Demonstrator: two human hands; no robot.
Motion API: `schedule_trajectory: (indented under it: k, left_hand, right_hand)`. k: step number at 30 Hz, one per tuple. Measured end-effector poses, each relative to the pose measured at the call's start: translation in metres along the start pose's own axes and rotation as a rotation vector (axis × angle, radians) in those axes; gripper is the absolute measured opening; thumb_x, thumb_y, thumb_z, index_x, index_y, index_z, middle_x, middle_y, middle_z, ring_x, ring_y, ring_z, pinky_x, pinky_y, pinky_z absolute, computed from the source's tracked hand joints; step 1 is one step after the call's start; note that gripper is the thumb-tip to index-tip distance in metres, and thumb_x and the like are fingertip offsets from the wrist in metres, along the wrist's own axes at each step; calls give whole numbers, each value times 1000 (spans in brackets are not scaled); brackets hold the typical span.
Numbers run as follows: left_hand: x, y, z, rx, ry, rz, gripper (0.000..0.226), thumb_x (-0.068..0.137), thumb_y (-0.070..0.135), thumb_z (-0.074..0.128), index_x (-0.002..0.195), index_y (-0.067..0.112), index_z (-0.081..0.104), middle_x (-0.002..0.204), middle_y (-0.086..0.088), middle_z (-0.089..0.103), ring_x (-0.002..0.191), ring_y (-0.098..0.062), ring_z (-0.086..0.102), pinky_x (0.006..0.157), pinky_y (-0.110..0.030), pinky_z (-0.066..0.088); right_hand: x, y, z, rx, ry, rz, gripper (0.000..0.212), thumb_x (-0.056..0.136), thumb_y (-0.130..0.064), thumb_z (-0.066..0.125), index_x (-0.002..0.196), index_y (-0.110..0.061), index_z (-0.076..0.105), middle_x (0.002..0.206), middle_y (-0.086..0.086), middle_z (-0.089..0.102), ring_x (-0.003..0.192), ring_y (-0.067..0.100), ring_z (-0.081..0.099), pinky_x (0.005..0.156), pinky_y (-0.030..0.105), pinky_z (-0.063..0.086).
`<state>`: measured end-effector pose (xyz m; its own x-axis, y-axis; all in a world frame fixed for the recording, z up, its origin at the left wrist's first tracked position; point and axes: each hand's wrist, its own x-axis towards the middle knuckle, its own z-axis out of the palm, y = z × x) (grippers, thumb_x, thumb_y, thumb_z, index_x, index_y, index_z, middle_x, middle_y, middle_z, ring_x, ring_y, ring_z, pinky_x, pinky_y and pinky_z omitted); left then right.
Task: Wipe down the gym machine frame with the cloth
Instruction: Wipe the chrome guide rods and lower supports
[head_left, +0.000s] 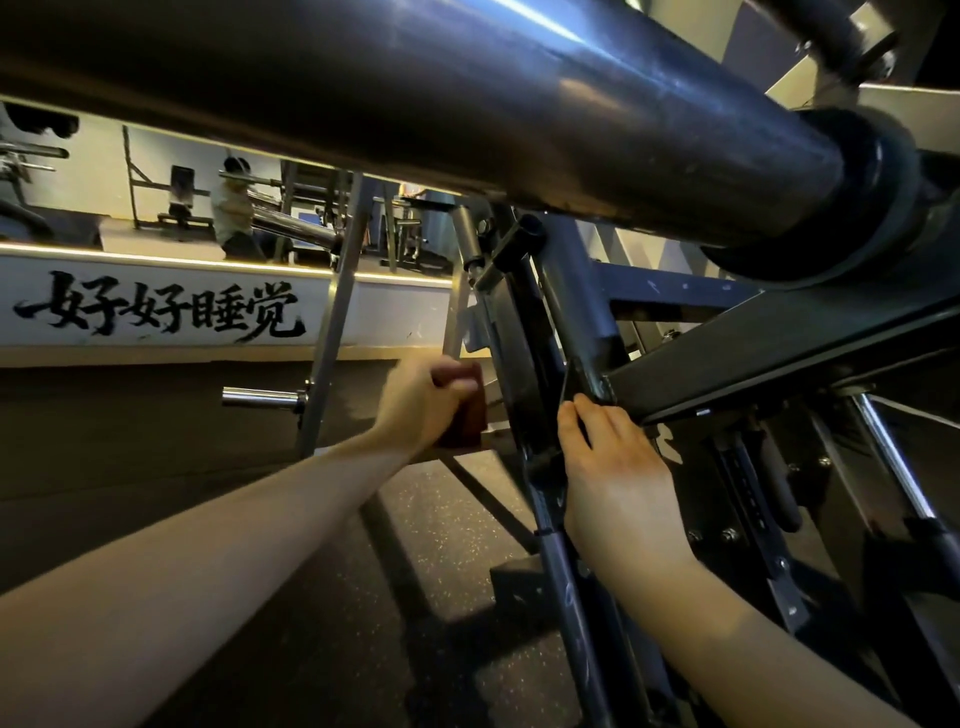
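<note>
At nine o'clock, a white wall (384, 317) with black brush lettering (161, 309); above it at ten, a distant person (231, 208) among racks; below the lettering, a chrome peg (260, 398) jutting left from a grey upright (332, 332). Near centre, toward eight o'clock, left hand (415, 410), blurred, fingers curled round a dark red cloth (465, 421); cloth held just left of the frame (563, 291), beside its dark slanted bar, contact unclear through the blur. Across twelve o'clock, a thick glossy tube (467, 104), sloping down toward two. At five o'clock, right hand (618, 483) lying flat on the frame, fingers straight, holding nothing; fingertips (597, 415) touching the joint where a dark beam (779, 353) branches toward three. At six, speckled floor (441, 571).
</note>
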<state>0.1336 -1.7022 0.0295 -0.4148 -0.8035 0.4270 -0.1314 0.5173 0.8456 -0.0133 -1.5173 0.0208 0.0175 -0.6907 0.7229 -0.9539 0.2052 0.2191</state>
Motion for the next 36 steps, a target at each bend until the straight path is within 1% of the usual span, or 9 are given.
schedule_trajectory:
  k: [2,5,13,17,20,24,27,31,36]
  left_hand:
    - [22,9,-1,-252,201,-185,26,97,22,68,122,23,62,104,4,60,100,-21,62,81,-43,63]
    - [55,25,1,-311,246,-124,21,98,24,68,118,24,64,108,-2,65,101,-26,66,75,-48,64]
    - [68,12,34,-293,341,-158,16,97,21,67,110,26,60,106,7,61,106,-18,62,97,-47,56]
    - [41,-8,31,-290,136,-280,22,92,15,73,110,18,63,109,-6,66,107,-30,66,78,-40,62]
    - [37,2,19,-327,217,-294,24,94,18,71,115,21,60,109,-2,62,102,-25,63,59,-31,59]
    - [70,30,-2,-286,351,16,21,97,21,67,117,25,61,115,2,63,108,-15,61,87,-36,58]
    - [73,28,12,-224,287,-13,19,98,20,66,111,32,59,113,6,62,110,-14,61,97,-39,56]
    - [64,12,8,-209,161,-216,20,95,22,70,113,23,61,114,-7,66,106,-26,67,88,-47,61]
    - [53,29,-20,-249,212,-75,27,99,14,65,125,12,59,106,5,59,94,-10,58,55,-15,53]
  right_hand:
    - [0,1,0,6,-29,-3,67,65,-9,89,126,3,66,126,21,68,117,36,66,95,43,57]
    - [-1,2,1,23,-3,-9,63,67,-8,88,125,2,67,125,20,68,117,35,67,94,42,56]
    - [-2,1,8,25,98,-8,48,77,-10,69,123,3,69,123,21,69,114,35,68,93,40,55]
    - [-2,3,6,29,90,-21,49,76,-10,71,122,3,69,123,21,69,114,36,68,94,42,55]
    - [-4,4,5,21,57,-22,53,73,-9,76,125,2,68,125,20,68,116,35,67,97,41,54]
    - [-2,4,7,15,72,-31,52,73,-10,71,123,3,68,124,21,69,115,36,67,97,42,53]
    - [-2,3,8,16,108,-24,50,72,-10,70,120,4,70,121,22,70,112,38,69,94,43,55]
    - [-1,3,6,12,104,-34,51,71,-9,69,120,4,70,121,23,70,111,38,69,94,43,55]
    - [-2,0,3,17,57,-10,58,63,-8,83,119,3,71,120,22,70,110,38,70,93,43,55]
